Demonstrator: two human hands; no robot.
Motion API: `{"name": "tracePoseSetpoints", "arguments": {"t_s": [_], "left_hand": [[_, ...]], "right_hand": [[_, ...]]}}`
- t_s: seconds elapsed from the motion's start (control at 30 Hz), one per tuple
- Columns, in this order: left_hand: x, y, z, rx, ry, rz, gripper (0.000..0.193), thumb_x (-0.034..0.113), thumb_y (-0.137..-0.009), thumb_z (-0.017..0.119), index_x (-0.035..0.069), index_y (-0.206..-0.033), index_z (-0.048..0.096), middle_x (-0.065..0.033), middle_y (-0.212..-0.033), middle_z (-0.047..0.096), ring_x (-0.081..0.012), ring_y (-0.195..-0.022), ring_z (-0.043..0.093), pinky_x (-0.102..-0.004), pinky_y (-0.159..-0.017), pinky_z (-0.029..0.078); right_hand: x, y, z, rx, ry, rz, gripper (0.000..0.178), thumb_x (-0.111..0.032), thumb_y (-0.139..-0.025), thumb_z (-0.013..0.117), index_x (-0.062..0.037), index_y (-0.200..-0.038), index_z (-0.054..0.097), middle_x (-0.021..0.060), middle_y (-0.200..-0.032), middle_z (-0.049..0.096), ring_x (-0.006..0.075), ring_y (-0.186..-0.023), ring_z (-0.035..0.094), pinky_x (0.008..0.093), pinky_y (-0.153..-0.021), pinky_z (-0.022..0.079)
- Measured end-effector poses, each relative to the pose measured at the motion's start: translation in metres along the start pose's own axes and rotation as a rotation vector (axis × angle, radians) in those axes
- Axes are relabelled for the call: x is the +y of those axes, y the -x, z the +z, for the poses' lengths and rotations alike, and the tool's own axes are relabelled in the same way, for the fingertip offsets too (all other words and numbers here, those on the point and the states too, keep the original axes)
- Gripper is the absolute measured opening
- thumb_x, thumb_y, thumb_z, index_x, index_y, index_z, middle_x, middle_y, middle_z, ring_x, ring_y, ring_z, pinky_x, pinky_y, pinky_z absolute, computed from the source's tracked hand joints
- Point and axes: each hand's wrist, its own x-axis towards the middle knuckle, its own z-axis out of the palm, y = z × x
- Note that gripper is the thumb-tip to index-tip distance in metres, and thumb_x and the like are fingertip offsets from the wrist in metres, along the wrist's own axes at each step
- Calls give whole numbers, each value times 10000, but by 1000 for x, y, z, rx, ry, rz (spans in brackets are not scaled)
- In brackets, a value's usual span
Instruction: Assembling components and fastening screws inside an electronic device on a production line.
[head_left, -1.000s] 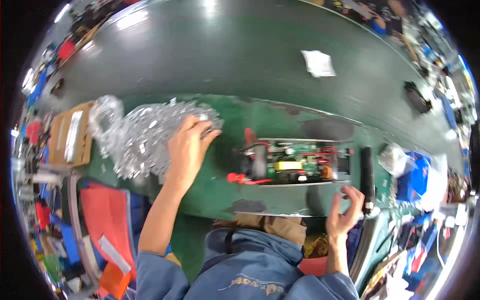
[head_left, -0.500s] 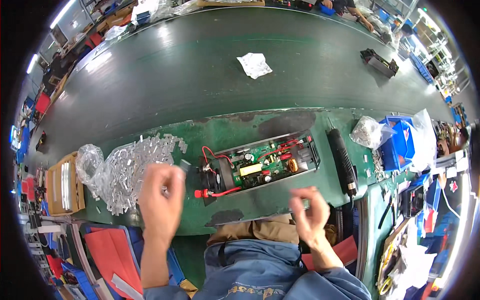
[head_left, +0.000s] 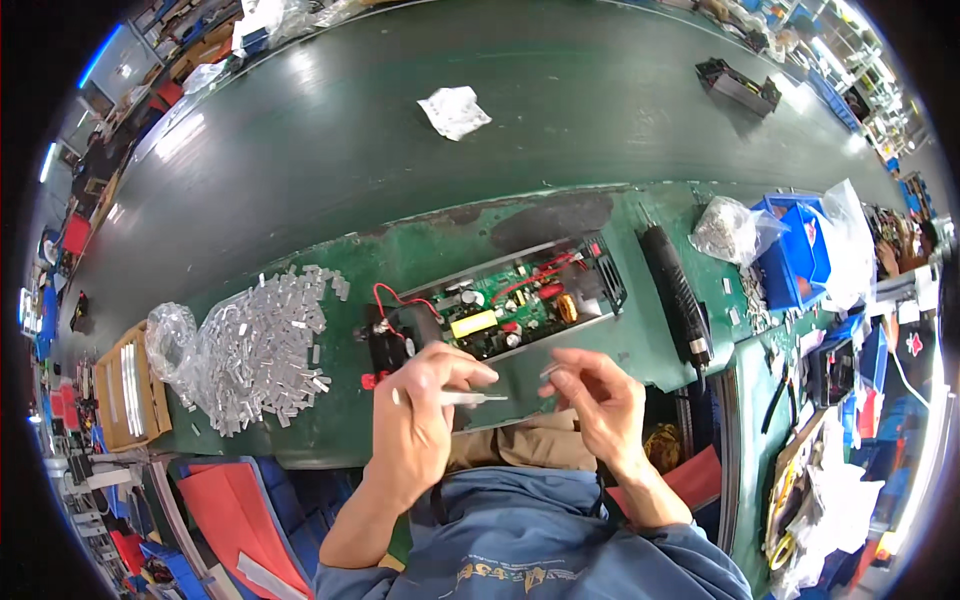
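Box with wires: on bench | left hand: curled, pinching pale strip in front of box | right hand: half curled, seems pinching tiny grey bit, also in front of box | step: likely handling small parts | next move: calls for steady fingers

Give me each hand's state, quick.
Left hand: closed, holding a slim pale piece.
Right hand: closed, thumb and finger pinching a small greyish piece, too small to identify.
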Motion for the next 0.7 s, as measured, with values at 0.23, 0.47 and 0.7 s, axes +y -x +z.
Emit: {"name": "tracePoseSetpoints", "arguments": {"t_s": [0.23,0.47,0.7], "left_hand": [[-9,-24,20,-51,341,-100,187,40,-971,681,-58,-1121,628,-189,-1113,720,-240,-958,731,-336,-875,609],[-1,-26,32,11,464,-184,259,136,-1015,646,-47,-1184,573,-216,-1129,711,-248,-966,736,-344,-845,628],[-6,-27,37,18,395,-177,244,127,-1007,658,-48,-1169,606,-179,-1078,717,-232,-941,737,-334,-806,631]], "right_hand": [[5,-9,-18,26,117,-37,162,-27,-990,653,19,-1135,708,59,-995,676,97,-824,672,217,-659,515],[6,-12,-19,44,21,-14,182,-49,-1012,629,23,-1165,698,60,-983,676,92,-802,659,217,-650,498],[9,-14,-20,35,13,-17,178,-33,-1005,633,25,-1162,696,74,-1011,685,102,-827,678,222,-654,503]]}}
